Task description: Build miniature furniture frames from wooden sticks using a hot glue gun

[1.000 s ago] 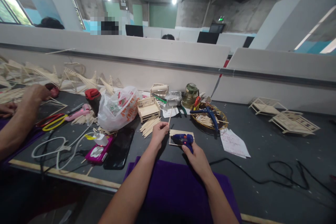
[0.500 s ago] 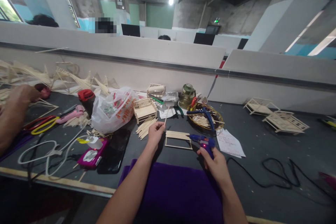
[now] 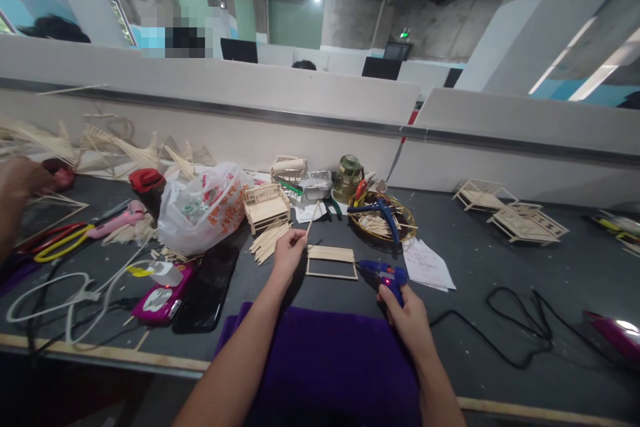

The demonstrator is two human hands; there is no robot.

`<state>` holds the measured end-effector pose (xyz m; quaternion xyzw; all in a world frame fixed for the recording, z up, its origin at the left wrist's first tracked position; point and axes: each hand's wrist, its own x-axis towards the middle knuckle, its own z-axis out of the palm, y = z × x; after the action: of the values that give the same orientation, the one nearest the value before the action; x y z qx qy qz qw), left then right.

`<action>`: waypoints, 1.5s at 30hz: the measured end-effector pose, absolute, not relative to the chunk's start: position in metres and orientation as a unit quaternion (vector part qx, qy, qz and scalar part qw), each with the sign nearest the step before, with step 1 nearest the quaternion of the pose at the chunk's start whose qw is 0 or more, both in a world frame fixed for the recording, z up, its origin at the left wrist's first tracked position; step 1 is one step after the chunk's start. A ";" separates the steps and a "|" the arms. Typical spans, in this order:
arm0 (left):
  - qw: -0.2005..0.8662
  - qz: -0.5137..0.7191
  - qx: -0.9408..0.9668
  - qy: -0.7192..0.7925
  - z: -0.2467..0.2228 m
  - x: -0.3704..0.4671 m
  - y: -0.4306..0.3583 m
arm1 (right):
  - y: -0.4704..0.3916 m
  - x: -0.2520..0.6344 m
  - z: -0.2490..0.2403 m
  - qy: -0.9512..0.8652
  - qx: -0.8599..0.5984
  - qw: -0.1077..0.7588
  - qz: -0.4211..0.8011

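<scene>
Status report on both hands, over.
Left hand pinching thin wooden stick. Right hand gripping blue glue gun. Stick frame flat between them, untouched.

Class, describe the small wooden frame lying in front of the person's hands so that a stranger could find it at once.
Start at the dark grey table and find the purple cloth at its near edge. Just beyond the cloth, between the left hand pinching a thin stick and the right hand gripping a blue glue gun, lies the frame. Unlike the finished little benches nearby, it is a flat, open rectangle of pale sticks.
</scene>
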<state>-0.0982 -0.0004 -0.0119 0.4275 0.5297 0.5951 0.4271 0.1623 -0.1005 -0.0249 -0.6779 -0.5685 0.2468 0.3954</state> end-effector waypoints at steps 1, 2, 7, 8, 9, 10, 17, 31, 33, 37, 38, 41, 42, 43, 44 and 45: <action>0.428 0.594 0.428 0.530 -0.012 -0.098 0.000 | -0.100 0.162 -0.025 -0.565 -0.676 0.401 0.252; 0.429 0.592 0.429 0.530 -0.011 -0.098 0.000 | -0.100 0.162 -0.026 -0.560 -0.674 0.407 0.259; 0.432 0.586 0.428 0.536 -0.011 -0.098 0.000 | -0.098 0.163 -0.029 -0.547 -0.675 0.416 0.268; 0.432 0.586 0.427 0.536 -0.011 -0.099 -0.001 | -0.098 0.163 -0.029 -0.547 -0.676 0.413 0.268; 0.433 0.586 0.428 0.535 -0.011 -0.099 -0.001 | -0.098 0.164 -0.029 -0.548 -0.678 0.410 0.269; 0.433 0.586 0.429 0.534 -0.012 -0.099 -0.001 | -0.098 0.164 -0.030 -0.549 -0.678 0.407 0.270; 0.429 0.585 0.435 0.533 -0.015 -0.099 0.000 | -0.098 0.165 -0.033 -0.547 -0.678 0.410 0.270; 0.427 0.577 0.445 0.536 -0.018 -0.100 0.001 | -0.098 0.165 -0.036 -0.548 -0.684 0.404 0.262; 0.427 0.577 0.447 0.534 -0.017 -0.100 0.001 | -0.097 0.166 -0.036 -0.551 -0.681 0.408 0.257; 0.425 0.577 0.445 0.537 -0.016 -0.100 0.001 | -0.097 0.166 -0.035 -0.555 -0.685 0.400 0.251; 0.424 0.578 0.444 0.538 -0.016 -0.100 0.001 | -0.098 0.166 -0.034 -0.556 -0.686 0.396 0.251; 0.424 0.578 0.442 0.539 -0.015 -0.100 0.001 | -0.098 0.167 -0.034 -0.559 -0.688 0.388 0.250; 0.424 0.577 0.442 0.539 -0.015 -0.100 0.001 | -0.098 0.167 -0.033 -0.560 -0.689 0.388 0.248; 0.424 0.577 0.442 0.539 -0.016 -0.100 0.001 | -0.098 0.167 -0.033 -0.560 -0.689 0.388 0.247; 0.425 0.577 0.443 0.539 -0.016 -0.100 0.001 | -0.098 0.167 -0.033 -0.560 -0.689 0.388 0.245; 0.426 0.576 0.443 0.539 -0.015 -0.099 0.001 | -0.097 0.167 -0.032 -0.560 -0.689 0.390 0.244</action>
<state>-0.0995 0.0008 -0.0155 0.4428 0.5394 0.5760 0.4256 0.1669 -0.0974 -0.0322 -0.6889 -0.5602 0.2443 0.3898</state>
